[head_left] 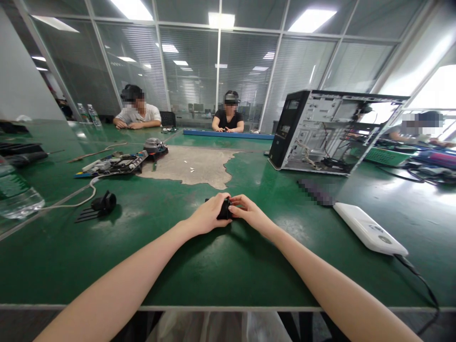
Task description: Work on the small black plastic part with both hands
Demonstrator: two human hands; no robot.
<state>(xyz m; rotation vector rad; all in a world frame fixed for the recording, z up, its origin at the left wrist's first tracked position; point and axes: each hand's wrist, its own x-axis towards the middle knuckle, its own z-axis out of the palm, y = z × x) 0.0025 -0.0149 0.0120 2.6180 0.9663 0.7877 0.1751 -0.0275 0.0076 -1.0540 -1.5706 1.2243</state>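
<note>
Between my two hands, just above or on the green tabletop, is a small black object [224,210]; my fingers cover much of it, and its kind cannot be made out. My left hand [206,214] is wrapped around its left side and top. The thumb and fingers of my right hand [247,210] pinch its right edge. Off to the left lies a black plastic part [103,203] with several prongs. Further back are a circuit board [114,163] and a cooler-like part [155,146].
An opened computer case [320,133] stands at back right. A white power bank [370,228] with a black cable lies at right. At left is a plastic bottle [17,192]. A bare brownish patch [192,164] marks the green table [213,275]. Other people sit around it.
</note>
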